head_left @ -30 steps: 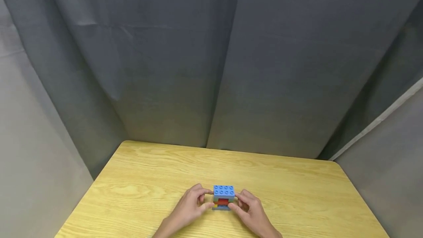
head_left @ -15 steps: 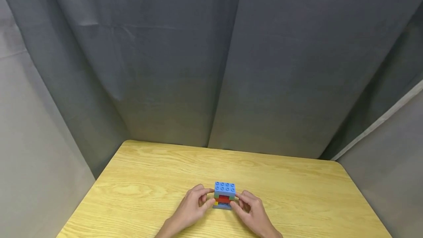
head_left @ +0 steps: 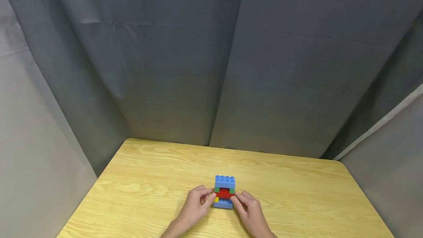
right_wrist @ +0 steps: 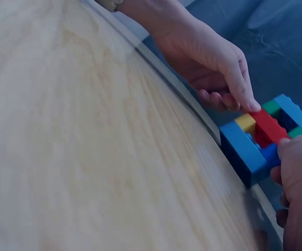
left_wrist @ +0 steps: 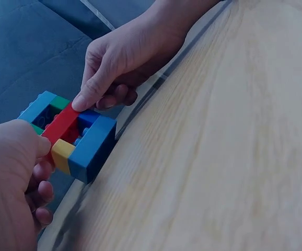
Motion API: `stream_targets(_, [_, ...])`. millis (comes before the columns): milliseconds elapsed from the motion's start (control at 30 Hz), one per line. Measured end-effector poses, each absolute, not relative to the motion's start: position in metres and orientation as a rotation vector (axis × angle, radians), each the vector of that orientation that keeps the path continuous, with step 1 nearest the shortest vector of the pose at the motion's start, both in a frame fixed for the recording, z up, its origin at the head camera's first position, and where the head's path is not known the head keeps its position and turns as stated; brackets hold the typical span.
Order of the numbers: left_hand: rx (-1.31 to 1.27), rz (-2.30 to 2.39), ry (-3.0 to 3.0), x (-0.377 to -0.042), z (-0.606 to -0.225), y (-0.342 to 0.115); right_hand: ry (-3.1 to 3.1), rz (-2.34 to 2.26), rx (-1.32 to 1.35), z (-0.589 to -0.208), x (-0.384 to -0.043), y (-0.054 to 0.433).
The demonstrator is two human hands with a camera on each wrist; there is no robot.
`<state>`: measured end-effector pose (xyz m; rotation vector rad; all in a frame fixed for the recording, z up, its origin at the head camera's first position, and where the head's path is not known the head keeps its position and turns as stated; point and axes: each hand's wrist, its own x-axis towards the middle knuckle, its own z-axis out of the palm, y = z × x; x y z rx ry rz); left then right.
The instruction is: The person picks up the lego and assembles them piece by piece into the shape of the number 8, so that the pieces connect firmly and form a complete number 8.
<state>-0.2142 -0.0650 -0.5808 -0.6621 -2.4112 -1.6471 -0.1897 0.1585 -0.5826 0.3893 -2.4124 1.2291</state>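
A stack of toy building bricks [head_left: 225, 183] stands between both hands at the near part of the table. Its top brick [left_wrist: 37, 106] and bottom brick [head_left: 223, 205] are light blue. A red brick [right_wrist: 266, 125] spans the middle, with green bricks [head_left: 217, 190] above it. Below the red one are a yellow brick [left_wrist: 63, 155] and a dark blue brick [right_wrist: 270, 155]. My left hand [head_left: 195, 205] pinches the stack's left side, thumb at the red brick's end. From the right, my right hand [head_left: 250, 211] pinches it likewise; its remaining fingers curl in.
The wooden table [head_left: 158, 164] reaches away to a rounded far edge. Grey curtains [head_left: 165, 65] hang behind it, and pale panels [head_left: 36, 139] close in on the left and right.
The stack has tipped back, so its front face and the bottom brick show more and its top sits higher in the head view. Both hands keep their pinch and shift slightly.
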Motion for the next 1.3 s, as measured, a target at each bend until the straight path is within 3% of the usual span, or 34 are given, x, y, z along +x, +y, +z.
stream_targets(267, [-0.626, -1.618, -2.363, -0.2111, -0.5830, -0.0637, -2.398, 1.215, 0.293, -0.5801, -0.1837, 0.1490])
stream_targets(833, [-0.646, -1.592, -2.449, -0.2075, -0.5811, -0.0652, -2.555, 1.302, 0.319, -0.5814, -0.1835, 0.1506])
stream_targets(1300, [-0.666, -1.533, -2.561, -0.2091, -0.5836, -0.0689, -2.696, 1.121, 0.331, -0.5816, -0.1863, 0.1511])
